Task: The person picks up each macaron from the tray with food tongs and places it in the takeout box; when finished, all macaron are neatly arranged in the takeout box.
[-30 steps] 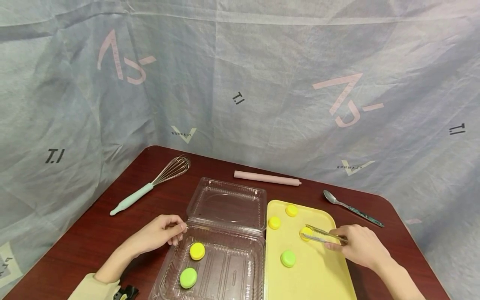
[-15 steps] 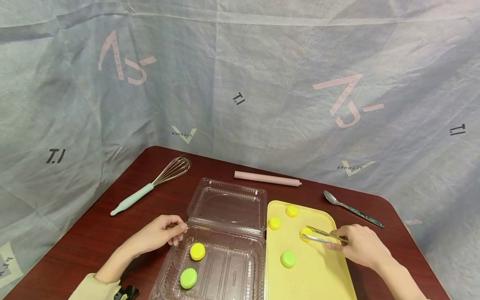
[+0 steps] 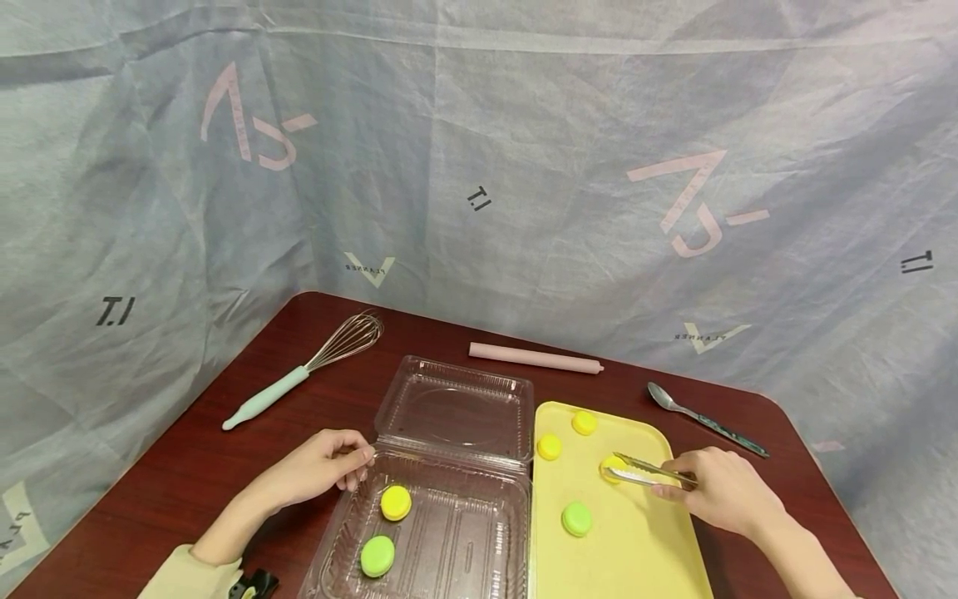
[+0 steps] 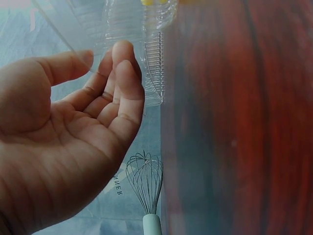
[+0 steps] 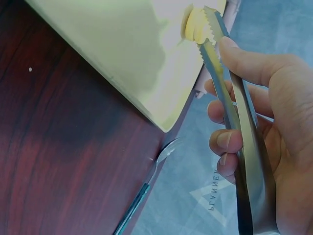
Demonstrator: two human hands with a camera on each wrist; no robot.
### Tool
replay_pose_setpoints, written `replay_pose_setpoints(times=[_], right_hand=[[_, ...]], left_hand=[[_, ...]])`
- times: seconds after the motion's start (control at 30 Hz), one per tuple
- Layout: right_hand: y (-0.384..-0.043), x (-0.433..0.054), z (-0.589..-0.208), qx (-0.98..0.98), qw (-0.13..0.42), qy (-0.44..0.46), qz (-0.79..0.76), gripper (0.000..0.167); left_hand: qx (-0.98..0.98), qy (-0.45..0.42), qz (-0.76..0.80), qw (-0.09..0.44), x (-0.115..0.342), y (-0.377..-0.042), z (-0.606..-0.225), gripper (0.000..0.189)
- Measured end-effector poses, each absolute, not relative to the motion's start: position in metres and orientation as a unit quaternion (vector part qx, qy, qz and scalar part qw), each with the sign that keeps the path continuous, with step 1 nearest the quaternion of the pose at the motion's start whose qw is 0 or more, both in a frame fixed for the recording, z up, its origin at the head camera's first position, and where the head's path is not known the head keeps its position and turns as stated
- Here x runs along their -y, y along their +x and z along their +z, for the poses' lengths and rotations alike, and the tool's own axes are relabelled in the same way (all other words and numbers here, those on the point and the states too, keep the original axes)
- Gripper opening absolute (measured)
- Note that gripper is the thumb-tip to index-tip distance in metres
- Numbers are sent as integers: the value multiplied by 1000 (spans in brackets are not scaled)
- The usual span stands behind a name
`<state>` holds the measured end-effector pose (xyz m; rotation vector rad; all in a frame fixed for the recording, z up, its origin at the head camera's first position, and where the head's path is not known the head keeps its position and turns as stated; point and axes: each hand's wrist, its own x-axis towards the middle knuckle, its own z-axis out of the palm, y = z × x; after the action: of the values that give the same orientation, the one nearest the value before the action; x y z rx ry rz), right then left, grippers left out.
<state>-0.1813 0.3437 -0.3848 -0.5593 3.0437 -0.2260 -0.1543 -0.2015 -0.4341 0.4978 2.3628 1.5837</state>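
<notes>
- Head view: the left hand [image 3: 325, 462] pinches the left rim of a clear ribbed plastic clamshell container [image 3: 449, 463], whose clear plastic lid [image 3: 456, 409] lies back at 12 o'clock.
- Inside the container sit 2 macarons — a round green macaron [image 3: 377, 556] and, at its 1 o'clock, a round yellow macaron [image 3: 396, 503].
- The right hand [image 3: 722, 491] grips silver metal tongs [image 3: 662, 471] over a yellow rounded-corner tray [image 3: 636, 557]; their tips flank a small yellow tray macaron [image 3: 608, 462].
- Around that macaron on the tray: 2 more yellow macarons [image 3: 585, 423] at 10 and 11 o'clock, a green tray macaron [image 3: 577, 518] at 7.
- On the dark red wooden table [image 3: 187, 474], a mint-handled wire whisk [image 3: 273, 395] lies at the container's 10 o'clock, a pale pink cylindrical rod [image 3: 535, 358] at its 1, a metal spoon [image 3: 707, 418] at the tray's 2.
- Left wrist view: thumb and bent fingers meet at the plastic edge; whisk at 6 o'clock.
- Right wrist view: the serrated tips stand either side of the yellow tray macaron at 1 o'clock — how tightly, I cannot tell.
</notes>
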Motion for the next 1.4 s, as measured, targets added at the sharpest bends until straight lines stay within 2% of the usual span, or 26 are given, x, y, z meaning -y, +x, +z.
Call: replay_pose_setpoints(times=[0.23, 0.53, 0.9, 1.17, 1.4], right_hand=[[-182, -343, -380, -976, -3, -207, -70, 23], [-180, -332, -371, -974, -17, -212, -71, 36], [-178, -308, -353, -964, -64, -250, -56, 31], [-174, -288, -341, -959, -66, -269, -55, 33], [-172, -271, -335, -942, -90, -316, -61, 22]], left_hand=[[-813, 171, 542, 126, 201, -154, -434, 19], [-814, 170, 541, 127, 200, -154, -433, 19], [-814, 172, 541, 125, 201, -153, -432, 20], [-813, 169, 543, 126, 201, -153, -432, 19], [-813, 169, 543, 125, 201, -153, -433, 19]])
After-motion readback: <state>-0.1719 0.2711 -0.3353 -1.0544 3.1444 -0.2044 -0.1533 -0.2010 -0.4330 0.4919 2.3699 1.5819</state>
